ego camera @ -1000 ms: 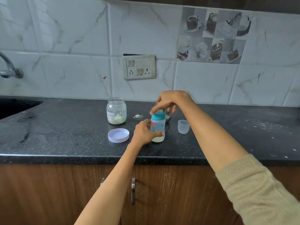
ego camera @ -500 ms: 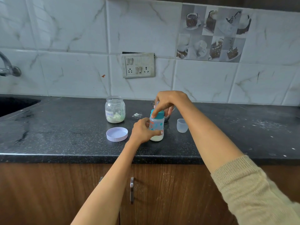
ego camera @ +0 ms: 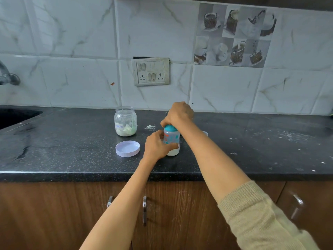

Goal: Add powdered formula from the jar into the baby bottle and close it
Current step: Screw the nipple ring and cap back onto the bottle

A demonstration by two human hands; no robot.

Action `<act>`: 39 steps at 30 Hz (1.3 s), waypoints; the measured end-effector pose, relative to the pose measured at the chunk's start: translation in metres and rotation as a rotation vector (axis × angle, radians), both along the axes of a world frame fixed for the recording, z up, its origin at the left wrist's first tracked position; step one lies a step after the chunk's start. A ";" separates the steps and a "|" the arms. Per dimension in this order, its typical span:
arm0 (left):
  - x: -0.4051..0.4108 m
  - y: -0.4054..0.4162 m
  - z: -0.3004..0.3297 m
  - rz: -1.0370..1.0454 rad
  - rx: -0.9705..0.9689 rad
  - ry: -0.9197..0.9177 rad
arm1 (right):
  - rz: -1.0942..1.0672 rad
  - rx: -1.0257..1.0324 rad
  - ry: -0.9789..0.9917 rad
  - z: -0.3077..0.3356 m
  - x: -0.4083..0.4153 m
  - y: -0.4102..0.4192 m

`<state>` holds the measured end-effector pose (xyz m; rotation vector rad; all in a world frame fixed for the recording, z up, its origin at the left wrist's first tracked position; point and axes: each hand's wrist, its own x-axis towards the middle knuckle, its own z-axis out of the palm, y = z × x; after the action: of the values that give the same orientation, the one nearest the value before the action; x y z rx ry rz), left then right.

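Two hands meet at one small bottle on a dark stone counter (ego camera: 54, 141). At the far left edge a sink basin (ego camera: 16, 116) is cut into the counter, with a tap (ego camera: 7, 76) on the wall above it. Moving right, a glass jar (ego camera: 125, 121) stands open and upright near the tiled wall, pale powder filling only its bottom part. Its white lid (ego camera: 127, 148) lies upturned in front of it, nearer the counter's edge and apart from the jar. A little spilled powder (ego camera: 150, 127) sits on the stone between the jar and the bottle.

Next comes the left hand (ego camera: 155, 146), fingers and thumb curled round the lower body of the baby bottle (ego camera: 171, 139), steadying it. The bottle stands upright on the counter just right of the lid, with a pale layer at its base. From above, the right hand (ego camera: 178, 113) reaches down, its fingers bunched round the teal cap (ego camera: 170, 128) on the bottle's neck. Behind the right forearm only the rim of a small clear cup (ego camera: 205, 132) shows. Further right, white specks (ego camera: 288, 135) dust the counter.
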<state>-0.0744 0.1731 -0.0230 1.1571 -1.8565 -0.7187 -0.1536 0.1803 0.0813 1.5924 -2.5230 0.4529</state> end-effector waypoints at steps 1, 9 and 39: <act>0.000 0.000 0.001 -0.004 0.003 -0.005 | -0.011 -0.001 0.003 0.000 0.001 0.001; 0.005 -0.003 0.001 -0.021 -0.003 -0.044 | 0.136 0.185 -0.662 0.030 -0.087 0.028; 0.006 -0.009 0.000 -0.049 0.051 -0.013 | 0.382 0.108 -0.105 0.035 -0.056 0.024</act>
<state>-0.0681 0.1644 -0.0227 1.1542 -1.8934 -0.7917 -0.2097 0.2039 0.1161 2.1583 -2.3471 0.4541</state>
